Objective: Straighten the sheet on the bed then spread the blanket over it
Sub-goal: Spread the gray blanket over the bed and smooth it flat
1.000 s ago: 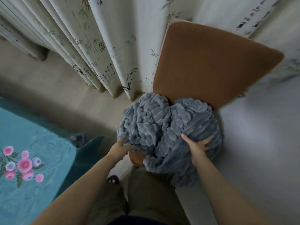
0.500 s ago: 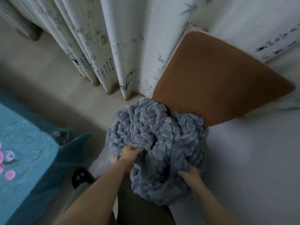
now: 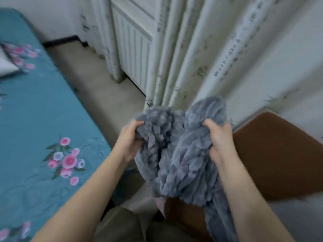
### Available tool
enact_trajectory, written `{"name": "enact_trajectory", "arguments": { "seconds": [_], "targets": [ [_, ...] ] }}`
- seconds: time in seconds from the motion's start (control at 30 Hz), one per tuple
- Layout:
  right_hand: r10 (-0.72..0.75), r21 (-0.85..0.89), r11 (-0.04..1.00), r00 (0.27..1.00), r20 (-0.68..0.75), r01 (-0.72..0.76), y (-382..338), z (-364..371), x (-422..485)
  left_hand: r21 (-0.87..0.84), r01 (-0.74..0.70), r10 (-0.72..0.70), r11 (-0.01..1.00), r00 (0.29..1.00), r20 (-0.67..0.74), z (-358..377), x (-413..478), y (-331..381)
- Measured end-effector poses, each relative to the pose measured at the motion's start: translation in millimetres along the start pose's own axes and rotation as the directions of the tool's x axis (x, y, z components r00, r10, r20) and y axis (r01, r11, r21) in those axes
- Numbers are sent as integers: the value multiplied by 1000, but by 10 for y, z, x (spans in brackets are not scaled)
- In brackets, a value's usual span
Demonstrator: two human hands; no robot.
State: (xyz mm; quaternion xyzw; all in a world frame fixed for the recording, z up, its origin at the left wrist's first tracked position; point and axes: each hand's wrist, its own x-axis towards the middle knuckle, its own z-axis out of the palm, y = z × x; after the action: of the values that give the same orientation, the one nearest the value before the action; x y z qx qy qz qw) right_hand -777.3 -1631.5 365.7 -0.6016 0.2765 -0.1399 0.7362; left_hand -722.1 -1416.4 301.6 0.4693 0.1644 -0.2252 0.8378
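While the left hand (image 3: 129,138) and the right hand (image 3: 220,138) are each clutching a fistful of the bunched grey blanket (image 3: 176,154), fingers curled tight into the pile, the blanket is hanging in the air between them, off the bed (image 3: 97,137) and apart from it. Its lower end is trailing down across the front of a brown chair (image 3: 279,163), which is standing just to the right. A pale patterned curtain (image 3: 192,58) is hanging close behind the blanket, and a white slatted panel (image 3: 134,55) is showing past the curtain's folds. A strip of bare floor (image 3: 97,88) is running between the blanket and the side edge of the bed. The teal sheet (image 3: 35,110) is lying over the bed right up to that edge, faintly wrinkled, with a bunch of pink flowers (image 3: 66,159) printed near it. A pillow (image 3: 7,62) is resting at the far left edge, blurred and cut off. The left forearm is reaching across the bed's near corner.

Counting: one blanket, two hands, one bed, one sheet, one pillow, one chair, one curtain.
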Motion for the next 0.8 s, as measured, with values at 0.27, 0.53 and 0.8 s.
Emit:
{"name": "enact_trajectory", "arguments": {
  "seconds": [0.27,0.53,0.8],
  "targets": [
    [-511,337,859,693,509,386,-1248,2799,-893,-153,-627,619,764,779,-99,-1380,-1082,2473],
    [-337,228,916,327,883,330,-693,4350,-1758,46,-792,677,609,489,-550,-3389,-1960,2313],
    [269,-465,870,631,727,165,1061,4518,-1069,-11,-726,208,688,211,-955,-4430,-2364,852]
  ]
}}
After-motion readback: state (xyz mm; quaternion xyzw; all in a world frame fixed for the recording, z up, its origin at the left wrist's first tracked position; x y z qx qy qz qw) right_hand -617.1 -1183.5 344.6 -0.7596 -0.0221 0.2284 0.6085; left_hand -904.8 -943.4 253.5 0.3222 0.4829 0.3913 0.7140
